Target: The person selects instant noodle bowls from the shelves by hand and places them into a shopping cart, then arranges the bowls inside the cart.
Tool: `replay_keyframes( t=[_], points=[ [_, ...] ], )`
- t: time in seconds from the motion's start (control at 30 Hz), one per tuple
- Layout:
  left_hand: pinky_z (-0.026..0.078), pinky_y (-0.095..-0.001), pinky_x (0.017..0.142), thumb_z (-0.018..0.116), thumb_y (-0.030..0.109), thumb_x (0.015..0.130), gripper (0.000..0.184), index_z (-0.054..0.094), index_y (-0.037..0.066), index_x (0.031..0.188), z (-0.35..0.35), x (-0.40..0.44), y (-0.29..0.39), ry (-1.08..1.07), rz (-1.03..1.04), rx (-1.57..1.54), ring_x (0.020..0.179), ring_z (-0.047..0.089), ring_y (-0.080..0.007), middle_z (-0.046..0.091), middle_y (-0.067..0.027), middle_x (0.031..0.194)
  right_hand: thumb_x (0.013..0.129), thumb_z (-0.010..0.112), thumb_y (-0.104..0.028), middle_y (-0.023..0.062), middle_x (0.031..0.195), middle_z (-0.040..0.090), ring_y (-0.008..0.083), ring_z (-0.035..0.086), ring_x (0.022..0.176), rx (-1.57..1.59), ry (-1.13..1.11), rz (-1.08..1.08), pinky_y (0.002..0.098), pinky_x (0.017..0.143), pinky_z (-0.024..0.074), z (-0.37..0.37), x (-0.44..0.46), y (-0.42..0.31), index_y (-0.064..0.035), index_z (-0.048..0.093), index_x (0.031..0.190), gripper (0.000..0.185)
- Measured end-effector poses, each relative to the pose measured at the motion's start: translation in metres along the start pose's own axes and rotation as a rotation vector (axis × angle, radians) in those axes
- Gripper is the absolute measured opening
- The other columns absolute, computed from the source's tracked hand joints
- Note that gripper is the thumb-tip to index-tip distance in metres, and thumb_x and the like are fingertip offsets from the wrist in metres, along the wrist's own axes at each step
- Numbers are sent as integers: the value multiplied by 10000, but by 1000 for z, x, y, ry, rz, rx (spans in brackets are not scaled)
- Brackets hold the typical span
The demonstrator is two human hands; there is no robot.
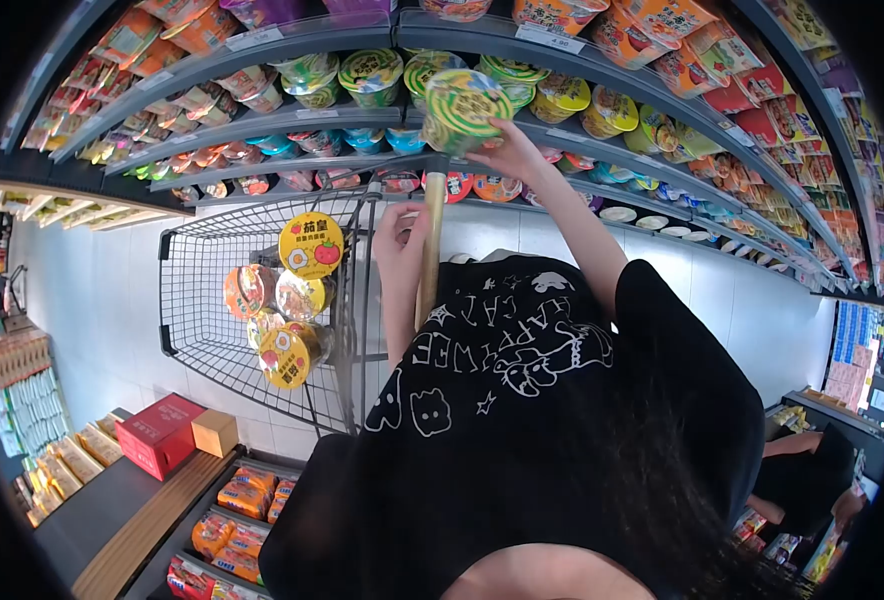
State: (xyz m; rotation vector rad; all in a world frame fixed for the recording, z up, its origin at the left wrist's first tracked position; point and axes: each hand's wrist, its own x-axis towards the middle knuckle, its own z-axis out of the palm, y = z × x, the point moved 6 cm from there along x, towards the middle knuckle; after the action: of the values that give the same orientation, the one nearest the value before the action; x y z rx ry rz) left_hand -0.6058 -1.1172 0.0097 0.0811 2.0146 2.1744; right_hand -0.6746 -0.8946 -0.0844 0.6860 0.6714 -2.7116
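My right hand [507, 152] is raised to the shelves, its fingers closed on a green-and-yellow noodle cup [467, 108] with its round lid facing me. Similar green cups [371, 75] stand on the shelf behind it. My left hand [399, 243] is beside the cart's handle bar [432, 230], fingers curled, with nothing visible in them. In the wire shopping cart [202, 290] lie several cups, among them a yellow cup with a tomato picture [312, 245], another yellow one [289, 357] and an orange-red one [249, 291].
Curved shelves of noodle cups and packets [662, 60] span the front and right. A red box [162, 435] and a small brown box [215, 433] sit on a display at lower left, near orange packs [247, 493]. Another person [807, 480] is at lower right.
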Motion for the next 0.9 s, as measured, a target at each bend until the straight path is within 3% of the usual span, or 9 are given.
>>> replay_keyframes(
  t=[0.07, 0.13, 0.17, 0.23, 0.37, 0.47, 0.63, 0.83, 0.9],
  points=[
    [404, -205, 581, 563, 126, 781, 155, 542, 16, 887, -1, 1, -4, 1, -33, -35, 725, 542, -90, 583, -38, 822, 736, 600, -182, 152, 1177, 353, 295, 349, 1139, 59, 62, 23, 442, 971, 297, 0, 34, -1, -93, 291, 1202, 565],
    [405, -204, 581, 557, 139, 790, 165, 548, 18, 901, -5, 4, -8, 13, -51, -6, 727, 540, -86, 587, -38, 835, 706, 636, -149, 174, 1220, 285, 330, 336, 1133, -925, -191, -385, 456, 926, 346, 19, 63, -13, -121, 239, 1232, 659],
    [405, -204, 581, 557, 139, 790, 165, 548, 18, 901, -6, 5, -8, 19, -51, -5, 727, 540, -86, 587, -38, 835, 706, 636, -149, 174, 1220, 285, 330, 336, 1133, -926, -196, -382, 456, 926, 346, 27, 72, -14, -121, 239, 1232, 659],
    [404, -200, 592, 552, 149, 797, 181, 546, 15, 920, -7, 5, -10, 5, -81, -55, 750, 539, -94, 592, -45, 853, 700, 639, -105, 210, 1279, 170, 395, 290, 1150, 100, 313, -6, 448, 872, 416, 41, 70, -8, -135, 187, 1259, 719],
    [403, -204, 620, 543, 159, 804, 190, 544, 16, 931, -8, 5, -8, 19, -128, -178, 762, 534, -97, 600, -50, 860, 770, 546, -28, 193, 1316, 83, 422, 204, 1193, 168, 394, -92, 464, 925, 372, 49, 95, -26, -143, 133, 1287, 672],
    [399, -210, 648, 532, 168, 806, 201, 544, 24, 946, -12, 7, -12, 15, -169, -184, 761, 529, -97, 608, -57, 865, 817, 456, -5, 198, 1320, 62, 455, 155, 1201, 282, 365, -36, 388, 830, 486, 48, 114, -30, -95, 152, 1276, 557],
    [386, -221, 689, 479, 221, 826, 252, 534, 46, 998, -12, 7, -19, 16, -233, -222, 786, 532, -112, 598, -64, 929, 800, 412, 62, 209, 1292, 112, 475, 224, 1161, 285, 332, -185, 400, 783, 521, 32, 147, -38, -46, 264, 1228, 465],
    [400, -231, 712, 480, 215, 822, 265, 528, 30, 1006, -15, 6, -25, 53, -278, -285, 802, 548, -124, 596, -82, 932, 755, 388, 111, 206, 1252, 139, 439, 256, 1150, 279, 255, -385, 395, 849, 478, 36, 135, -26, 20, 194, 1202, 496],
    [403, -233, 715, 482, 213, 821, 267, 527, 28, 1008, -16, 5, -26, 59, -283, -298, 806, 552, -127, 596, -82, 931, 717, 413, 109, 131, 1086, 321, 277, 425, 910, 260, 242, -421, 399, 855, 464, 36, 130, -24, 18, 362, 981, 284]
  ],
)
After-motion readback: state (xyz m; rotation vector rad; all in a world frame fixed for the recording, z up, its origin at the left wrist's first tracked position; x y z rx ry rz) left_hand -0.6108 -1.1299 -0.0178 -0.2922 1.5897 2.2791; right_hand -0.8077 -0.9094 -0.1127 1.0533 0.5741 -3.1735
